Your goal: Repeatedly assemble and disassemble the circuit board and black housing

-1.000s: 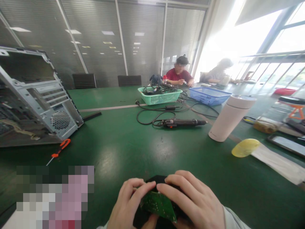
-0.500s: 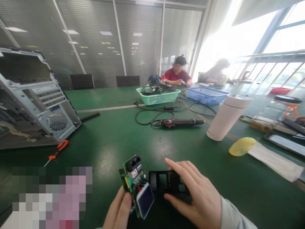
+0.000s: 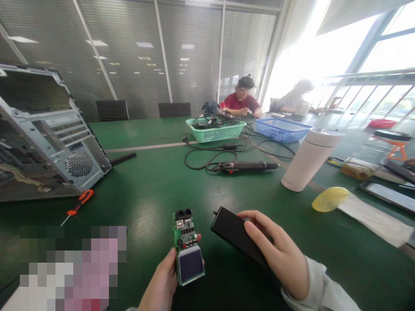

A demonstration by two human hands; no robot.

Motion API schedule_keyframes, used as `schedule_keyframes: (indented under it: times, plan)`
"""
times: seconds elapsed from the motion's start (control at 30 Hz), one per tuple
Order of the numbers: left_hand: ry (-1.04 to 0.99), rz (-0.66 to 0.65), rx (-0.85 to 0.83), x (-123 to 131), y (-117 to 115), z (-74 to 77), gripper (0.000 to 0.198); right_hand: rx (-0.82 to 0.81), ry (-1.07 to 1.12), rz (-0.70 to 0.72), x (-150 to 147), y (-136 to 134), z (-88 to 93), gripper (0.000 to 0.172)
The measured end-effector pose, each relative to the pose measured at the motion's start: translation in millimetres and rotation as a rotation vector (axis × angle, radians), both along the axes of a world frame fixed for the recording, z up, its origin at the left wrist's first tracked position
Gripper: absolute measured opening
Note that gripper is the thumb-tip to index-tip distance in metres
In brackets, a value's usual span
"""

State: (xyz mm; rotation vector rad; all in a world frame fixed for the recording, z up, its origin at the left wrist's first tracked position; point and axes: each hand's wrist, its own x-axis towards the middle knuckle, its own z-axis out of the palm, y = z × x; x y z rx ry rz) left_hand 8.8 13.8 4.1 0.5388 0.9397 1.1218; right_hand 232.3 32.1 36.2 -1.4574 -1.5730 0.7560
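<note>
My left hand [image 3: 165, 276] grips a green circuit board [image 3: 185, 233] by its edges, with the face turned up. On the board sits a small display [image 3: 191, 264] at the near end, and black and white sockets are at the far end. To its right, my right hand [image 3: 275, 255] is closed around a black plastic housing [image 3: 238, 233]. A smooth, plain side of the housing faces up, and a small peg sticks out at its far left corner. Board and housing are apart, both near the table's front.
An open computer case [image 3: 74, 142] and an orange-handled screwdriver [image 3: 79, 203] are at left. Beyond my hands lies a corded electric screwdriver [image 3: 246, 166]. Green [image 3: 223, 136] and blue [image 3: 282, 131] baskets and a pale tumbler [image 3: 309, 160] stand further back. Two people sit at the far end.
The circuit board has turned from a tilt to a flatter, face-up pose. My right hand has picked up and turned over the housing, so its smooth side now shows instead of its openings.
</note>
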Motion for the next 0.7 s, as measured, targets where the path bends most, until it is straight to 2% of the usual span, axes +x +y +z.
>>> schedule_keyframes:
  times: [0.1, 0.17, 0.23, 0.3, 0.4, 0.57, 0.7]
  plan:
    - [0.011, 0.005, 0.026, -1.5, 2.3, -7.1, 0.036, -0.166, 0.247, -0.039, -2.3, 0.3, -5.3, 0.058]
    - [0.041, -0.007, 0.031, -2.3, 2.7, -9.2, 0.040, -0.414, 0.510, 0.012, -5.3, -2.0, -9.1, 0.059]
    - [0.088, -0.024, 0.047, -3.3, 3.2, -10.6, 0.043, -0.686, 0.811, 0.176, -8.4, -5.0, -9.7, 0.054]
    - [0.136, -0.039, 0.074, -4.9, 4.0, -12.1, 0.044, -0.831, 1.013, 0.354, -10.6, -6.8, -6.5, 0.048]
    - [0.187, -0.060, 0.098, -9.0, 4.2, -14.7, 0.043, -0.895, 1.077, 0.454, -11.9, -6.1, 0.4, 0.047]
    - [0.211, -0.091, 0.079, -17.4, -0.3, -19.5, 0.031, -0.929, 1.168, 0.435, -12.0, -5.6, 3.9, 0.029]
    - [0.225, -0.117, 0.064, -17.9, -2.6, -21.6, 0.030, -0.850, 1.112, 0.440, -10.9, -7.9, 4.6, 0.045]
